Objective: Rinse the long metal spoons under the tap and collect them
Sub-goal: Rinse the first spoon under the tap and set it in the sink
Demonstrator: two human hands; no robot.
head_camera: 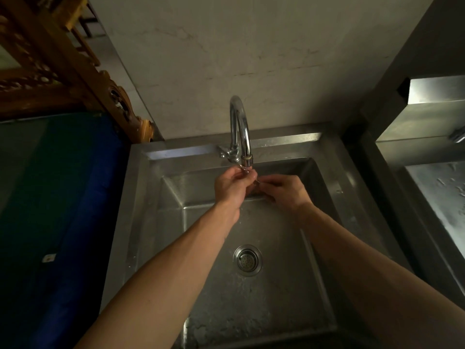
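A stainless steel sink (141, 197) is set against a pale marbled wall (226, 46); its basin floor is wet, with a round strainer drain (247, 259) near the centre; a chrome gooseneck tap (240, 127) rises from the rear ledge and curves forward over the basin; a second steel unit (432, 152) stands to the right; a blue surface (83, 197) adjoins the sink on the left, with carved wooden furniture (75, 79) behind it; lighting is dim.

Both hands meet directly below the tap outlet; the left hand (230, 188) has its fingers curled inward, fingertips close together beneath the spout; the right hand (285, 191) has its fingers bent, with thumb and forefinger pinched on a small glinting metal piece (257, 182); this piece lies between the two hands, just below and right of the outlet; whether it is a spoon cannot be told, since the hands cover most of it; whether the left hand actually grips it also cannot be told.
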